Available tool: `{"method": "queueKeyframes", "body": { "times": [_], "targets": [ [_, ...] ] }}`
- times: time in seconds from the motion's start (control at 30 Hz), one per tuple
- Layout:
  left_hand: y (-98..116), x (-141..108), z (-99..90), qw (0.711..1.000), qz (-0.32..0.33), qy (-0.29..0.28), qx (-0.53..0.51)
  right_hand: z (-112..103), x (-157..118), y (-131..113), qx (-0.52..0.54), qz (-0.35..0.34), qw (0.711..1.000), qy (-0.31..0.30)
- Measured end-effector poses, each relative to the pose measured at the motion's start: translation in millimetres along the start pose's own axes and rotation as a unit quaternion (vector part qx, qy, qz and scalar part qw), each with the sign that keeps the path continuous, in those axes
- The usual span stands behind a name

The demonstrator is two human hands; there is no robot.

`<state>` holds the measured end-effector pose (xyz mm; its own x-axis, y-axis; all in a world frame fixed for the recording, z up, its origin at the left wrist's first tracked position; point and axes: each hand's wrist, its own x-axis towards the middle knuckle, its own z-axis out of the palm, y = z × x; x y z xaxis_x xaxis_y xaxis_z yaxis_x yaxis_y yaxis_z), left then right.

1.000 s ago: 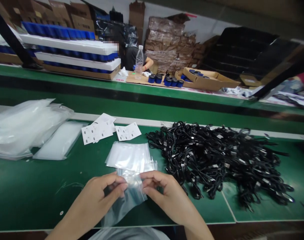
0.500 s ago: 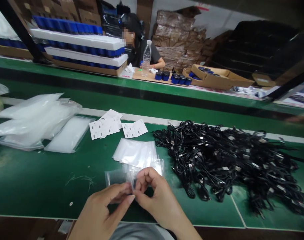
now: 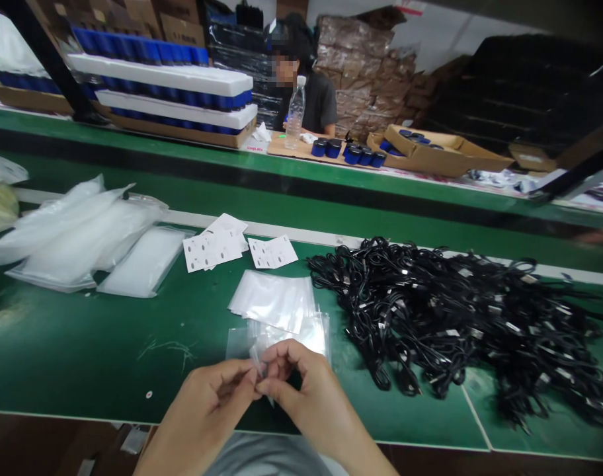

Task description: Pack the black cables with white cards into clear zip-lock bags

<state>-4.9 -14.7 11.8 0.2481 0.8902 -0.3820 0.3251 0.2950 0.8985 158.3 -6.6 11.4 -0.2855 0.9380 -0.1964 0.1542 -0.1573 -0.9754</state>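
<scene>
Two bare hands, one little clear bag, and a whole heap of black cables

So the small clear bag (image 3: 258, 362) is right up front, over the near edge of the green counter (image 3: 98, 350), bunched up between both hands. The left hand (image 3: 207, 403) has thumb and fingertips pinched closed on it, and the right hand (image 3: 309, 390) does the same from the other side, its fingers curled. The fingertips pretty much meet, so most of the bag is hidden.

Just beyond the hands there are loose clear bags (image 3: 314, 336), partly under a neat fanned stack of clear sleeves (image 3: 276, 301). Past those, two groups of white printed cards: an overlapping bunch (image 3: 215, 246) and a smaller one (image 3: 273, 252) just beside it.

Off to the right is a big tangle of coiled black cables (image 3: 445, 324) with shiny plugs poking out. Over on the left, puffy bags of white stuff (image 3: 83, 231) are piled up, with a flatter one (image 3: 143, 261) beside them.

Across the way, a person in a dark top (image 3: 321, 102) sits behind a clear bottle (image 3: 295, 119), blue round pieces (image 3: 354, 153) and an open carton (image 3: 445, 152).
</scene>
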Motion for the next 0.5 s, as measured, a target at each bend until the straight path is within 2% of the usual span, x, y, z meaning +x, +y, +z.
{"method": "queueKeyframes", "body": {
  "times": [0.1, 0.17, 0.27, 0.4, 0.5],
  "targets": [
    [-4.5, -0.2, -1.6, 0.998, 0.019, 0.022, 0.056, 6.0, -4.0, -0.1, -0.066, -0.045, 0.997, 0.019],
    [-6.8, -0.9, -1.7, 0.995, 0.026, 0.033, 0.086, 9.4, -6.6, 1.1, -0.131, -0.094, 0.985, 0.052],
    [-7.2, -1.8, 1.0, 0.991, 0.038, 0.057, 0.114, 11.6, -8.7, 3.3, -0.231, -0.167, 0.953, 0.101],
    [-7.1, -0.2, 8.8, 0.972, 0.102, 0.119, 0.176, 13.2, -7.7, 5.4, -0.325, -0.229, 0.912, 0.101],
    [-10.7, 3.3, 13.9, 0.956, 0.145, 0.127, 0.222, 16.5, -5.0, 9.2, -0.382, -0.261, 0.878, 0.125]
  ]
}}
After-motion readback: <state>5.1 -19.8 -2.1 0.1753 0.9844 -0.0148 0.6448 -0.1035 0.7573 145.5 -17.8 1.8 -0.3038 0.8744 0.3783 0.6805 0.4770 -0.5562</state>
